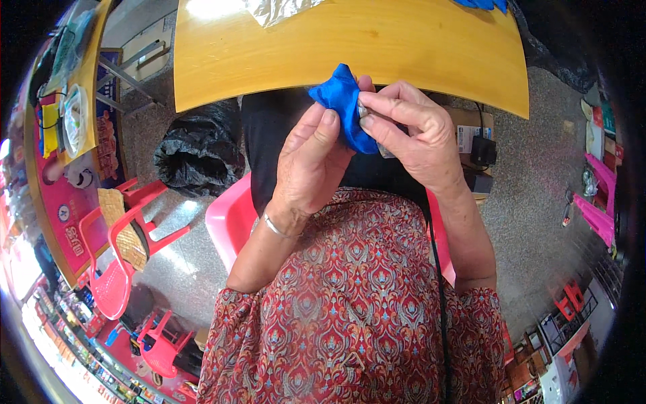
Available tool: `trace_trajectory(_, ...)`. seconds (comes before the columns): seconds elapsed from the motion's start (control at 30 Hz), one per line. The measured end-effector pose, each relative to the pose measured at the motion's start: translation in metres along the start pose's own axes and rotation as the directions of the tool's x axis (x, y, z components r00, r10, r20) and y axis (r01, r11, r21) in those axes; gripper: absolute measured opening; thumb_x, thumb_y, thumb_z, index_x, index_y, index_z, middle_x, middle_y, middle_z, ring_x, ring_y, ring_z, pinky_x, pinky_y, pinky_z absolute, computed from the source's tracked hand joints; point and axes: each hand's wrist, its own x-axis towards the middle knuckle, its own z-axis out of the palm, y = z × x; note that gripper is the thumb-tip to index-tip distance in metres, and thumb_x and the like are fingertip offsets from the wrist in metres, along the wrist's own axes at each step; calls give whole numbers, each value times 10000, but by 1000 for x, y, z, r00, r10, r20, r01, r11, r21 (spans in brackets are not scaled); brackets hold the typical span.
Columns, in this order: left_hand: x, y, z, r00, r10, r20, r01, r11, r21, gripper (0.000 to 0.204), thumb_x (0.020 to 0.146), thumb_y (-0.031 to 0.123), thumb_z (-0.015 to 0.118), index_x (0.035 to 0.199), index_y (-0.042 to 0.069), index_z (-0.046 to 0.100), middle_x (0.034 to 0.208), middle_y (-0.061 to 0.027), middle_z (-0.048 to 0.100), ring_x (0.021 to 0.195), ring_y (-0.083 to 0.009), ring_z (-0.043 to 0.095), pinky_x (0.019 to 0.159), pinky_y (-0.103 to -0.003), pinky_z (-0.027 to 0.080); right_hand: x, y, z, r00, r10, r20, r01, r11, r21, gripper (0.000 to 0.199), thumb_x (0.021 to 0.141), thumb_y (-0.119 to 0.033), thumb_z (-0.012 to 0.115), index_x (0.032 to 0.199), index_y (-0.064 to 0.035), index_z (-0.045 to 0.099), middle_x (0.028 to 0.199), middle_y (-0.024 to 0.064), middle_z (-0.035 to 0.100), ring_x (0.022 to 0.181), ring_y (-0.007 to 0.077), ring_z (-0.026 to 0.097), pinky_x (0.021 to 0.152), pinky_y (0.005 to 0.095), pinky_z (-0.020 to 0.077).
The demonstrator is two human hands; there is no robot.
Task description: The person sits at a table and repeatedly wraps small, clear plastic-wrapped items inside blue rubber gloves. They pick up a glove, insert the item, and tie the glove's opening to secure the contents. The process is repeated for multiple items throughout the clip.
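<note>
My left hand (309,161) and my right hand (414,131) are raised together just in front of the near edge of a yellow wooden table (350,47). Both pinch a small piece of bright blue cloth (346,104). The left thumb and fingers press the cloth from the left. The right fingers fold over its right side and also hold a small silvery object (369,118), mostly hidden. A thin silver bangle (276,227) circles my left wrist. My sleeves are red patterned fabric.
A crinkled silver sheet (276,8) and more blue cloth (481,4) lie at the table's far edge. Below are a black bag (195,155), a pink stool (232,219), red plastic chairs (124,236), a cardboard box with a black adapter (481,151), and speckled floor.
</note>
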Motion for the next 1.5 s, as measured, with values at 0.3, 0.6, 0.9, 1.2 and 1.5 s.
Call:
trace_trajectory(0.3, 6, 0, -1, 998, 65, 3, -65, 981, 184, 567, 946, 120, 528, 1435, 0, 268, 1490, -157, 316, 1355, -269, 351, 1113, -410, 298, 3, 10, 0, 966, 224, 131, -256, 907, 335, 284, 803, -9, 669, 1081, -62, 696, 795, -12, 571, 704, 58, 513, 617, 201, 417)
trace_trajectory(0.6, -2, 0, -4, 998, 39, 45, -53, 931, 360, 597, 933, 64, 521, 1454, -9, 239, 1487, -133, 326, 1331, -221, 377, 1111, -357, 284, 1, 13, 5, 961, 273, -31, -251, 918, 306, 322, 762, -18, 707, 1071, -53, 628, 896, -4, 629, 762, 64, 575, 667, 206, 472)
trace_trajectory(0.9, 11, -2, -11, 996, 56, 72, -85, 851, 518, 614, 926, -11, 472, 1474, -8, 194, 1463, -119, 334, 1342, -198, 341, 1119, -325, 241, 12, 24, 3, 999, 48, -19, -48, 999, 22, 432, 748, -19, 707, 1160, -35, 577, 1030, 64, 643, 930, 152, 627, 793, 272, 508)
trace_trajectory(1.2, 11, -1, -6, 991, -13, -134, 50, 961, 273, 505, 956, 50, 486, 1427, -5, 314, 1326, -93, 491, 1185, -168, 499, 1016, -301, 399, 13, 24, 4, 955, 296, 8, -285, 911, 298, 209, 769, -109, 749, 943, -21, 674, 863, 9, 648, 806, 68, 594, 731, 233, 494)
trace_trajectory(1.5, 6, -3, -8, 970, -30, -241, 91, 965, 245, 360, 929, 152, 595, 1238, -20, 529, 1097, -76, 634, 918, -151, 629, 766, -308, 534, 11, 31, 10, 954, 287, -82, -255, 927, 275, 263, 766, -177, 762, 943, -16, 652, 852, 25, 654, 776, 66, 587, 704, 234, 495)
